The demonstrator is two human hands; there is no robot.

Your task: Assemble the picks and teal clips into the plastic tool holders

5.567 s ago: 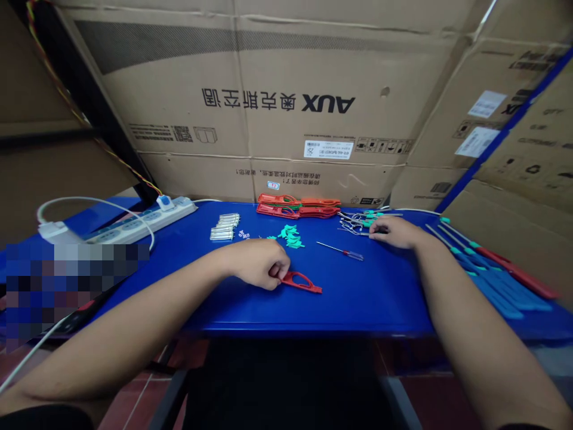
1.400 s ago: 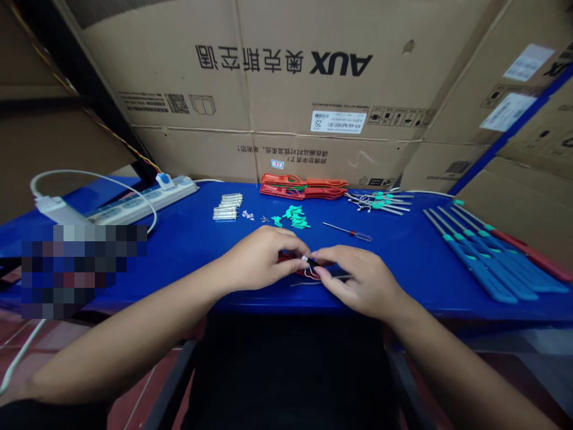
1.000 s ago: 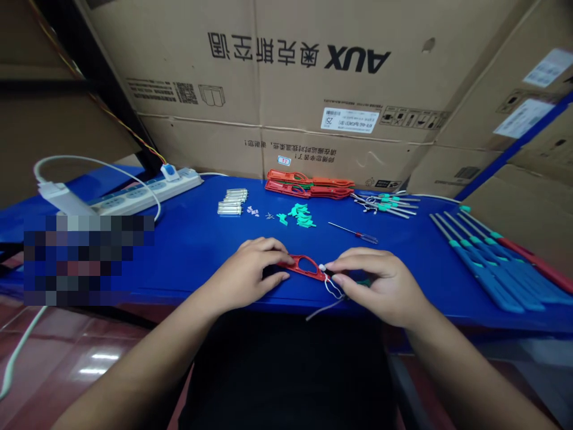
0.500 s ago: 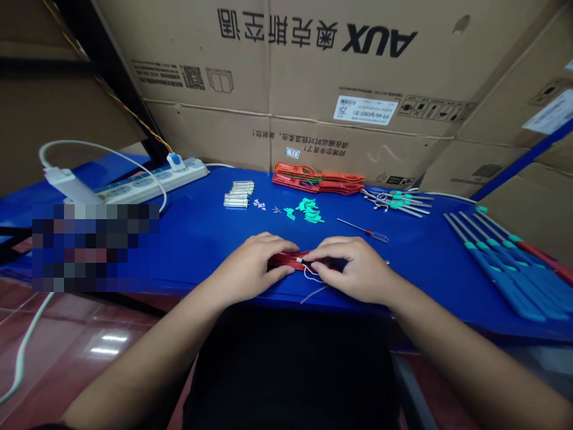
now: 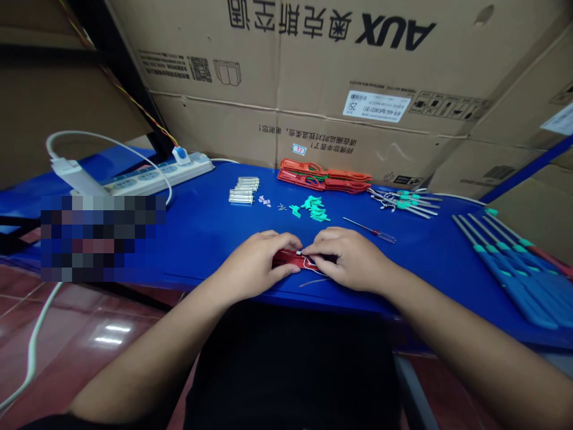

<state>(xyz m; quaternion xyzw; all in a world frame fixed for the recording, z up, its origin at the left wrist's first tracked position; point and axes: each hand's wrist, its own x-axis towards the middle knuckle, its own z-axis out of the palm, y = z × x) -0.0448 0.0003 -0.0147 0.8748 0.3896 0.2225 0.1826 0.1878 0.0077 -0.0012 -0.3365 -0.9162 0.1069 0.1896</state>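
My left hand [image 5: 264,263] grips the left part of a red plastic casing half [image 5: 290,259], thumb on the near side and fingers on the far side. Over the casing's middle, my right hand [image 5: 347,257] has its fingertips pinched at a small white piece [image 5: 299,253] with a thin white wire [image 5: 308,261]. Whether the fingertips hold the piece or press on it is hard to tell. The casing's right part is hidden under my right hand. A thin grey strand [image 5: 313,282] lies on the table just in front.
Beyond my hands lie green plastic parts [image 5: 316,208], clear cylinders [image 5: 244,190], red casings [image 5: 324,176] and metal rods with wires [image 5: 407,202]. A screwdriver [image 5: 371,230] is nearer on the right. Blue handled pieces [image 5: 505,263] lie far right; a power strip [image 5: 156,176] is at left.
My right fingertips have shifted to the far edge of the casing at the white piece, and the wire now lies across the casing. My left hand keeps its grip. The view has shifted slightly.
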